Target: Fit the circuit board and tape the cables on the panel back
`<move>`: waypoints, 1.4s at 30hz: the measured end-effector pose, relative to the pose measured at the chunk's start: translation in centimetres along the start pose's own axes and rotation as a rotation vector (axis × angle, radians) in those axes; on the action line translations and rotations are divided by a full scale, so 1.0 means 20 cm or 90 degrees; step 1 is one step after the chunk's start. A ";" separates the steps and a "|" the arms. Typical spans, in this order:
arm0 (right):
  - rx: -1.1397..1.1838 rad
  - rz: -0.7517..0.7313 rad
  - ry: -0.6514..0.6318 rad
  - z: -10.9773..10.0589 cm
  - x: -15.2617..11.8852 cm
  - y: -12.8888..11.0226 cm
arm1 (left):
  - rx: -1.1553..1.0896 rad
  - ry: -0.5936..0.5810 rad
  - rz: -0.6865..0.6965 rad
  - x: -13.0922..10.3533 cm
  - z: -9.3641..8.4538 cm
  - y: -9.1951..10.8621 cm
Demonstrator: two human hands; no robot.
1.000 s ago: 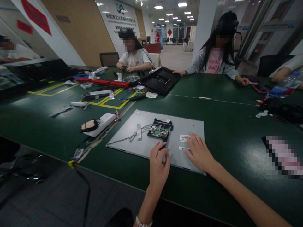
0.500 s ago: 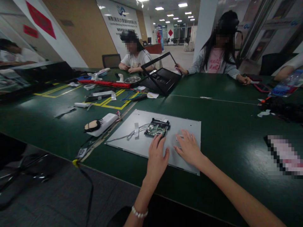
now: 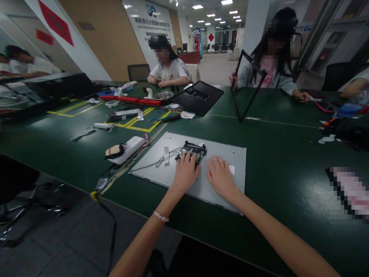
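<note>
A grey metal panel [image 3: 161, 179], likely the back of a display, lies flat on the green table. Near its middle sits a green circuit board in a black frame [image 3: 187, 145], with thin grey cables [image 3: 161, 161] running left under a strip of silver tape [image 3: 166, 154]. My left hand [image 3: 186, 173] rests over the board's front part, fingers spread and covering some of it. To the right of the board, my right hand [image 3: 221, 175] lies on the panel with its fingers stretched out. Neither hand grips anything.
A white power strip [image 3: 131, 150] with a dark and beige item on it lies left of the panel. Across the table a person's hand holds up a black bezel frame [image 3: 238, 100]. Beside it lies a black back cover [image 3: 201, 96]. A blurred phone-like object [image 3: 350, 192] is at right.
My left hand has moved left and forward onto the circuit board. My right hand has shifted slightly left. The co-worker's bezel frame has swung right, away from the black cover.
</note>
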State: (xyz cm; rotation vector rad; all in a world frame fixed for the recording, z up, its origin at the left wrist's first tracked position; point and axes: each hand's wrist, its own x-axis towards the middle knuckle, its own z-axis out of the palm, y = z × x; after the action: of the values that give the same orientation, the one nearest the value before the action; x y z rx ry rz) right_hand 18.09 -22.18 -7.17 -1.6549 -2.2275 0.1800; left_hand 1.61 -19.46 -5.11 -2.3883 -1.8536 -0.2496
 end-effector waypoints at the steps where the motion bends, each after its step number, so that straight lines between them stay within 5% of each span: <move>1: 0.001 -0.008 0.001 0.00 -0.01 0.00 | 0.004 -0.001 -0.004 0.03 0.00 -0.01; 8: 0.003 -0.008 0.004 0.01 -0.01 0.01 | 0.007 0.015 -0.049 0.17 0.02 -0.03; 18: 0.016 -0.011 0.000 0.01 -0.01 0.01 | 0.022 0.004 -0.135 0.48 -0.11 -0.06; 23: 0.015 -0.011 -0.005 0.00 0.00 0.01 | 0.012 -0.031 -0.009 0.63 -0.05 -0.14; 27: 0.016 -0.014 -0.006 -0.01 0.00 0.01 | 0.029 -0.082 -0.018 0.71 0.00 -0.20; 35: 0.017 -0.012 -0.007 -0.01 0.00 0.01 | 0.026 -0.049 -0.043 0.88 0.02 -0.28; 42: 0.013 -0.012 -0.003 -0.01 0.01 0.01 | -0.019 -0.061 -0.044 0.89 0.07 -0.33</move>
State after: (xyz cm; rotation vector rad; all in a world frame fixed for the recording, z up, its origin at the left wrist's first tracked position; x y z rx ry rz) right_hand 18.34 -22.00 -6.98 -1.6238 -2.2367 0.2028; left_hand -0.37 -0.62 -3.15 -2.3977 -1.9904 -0.1727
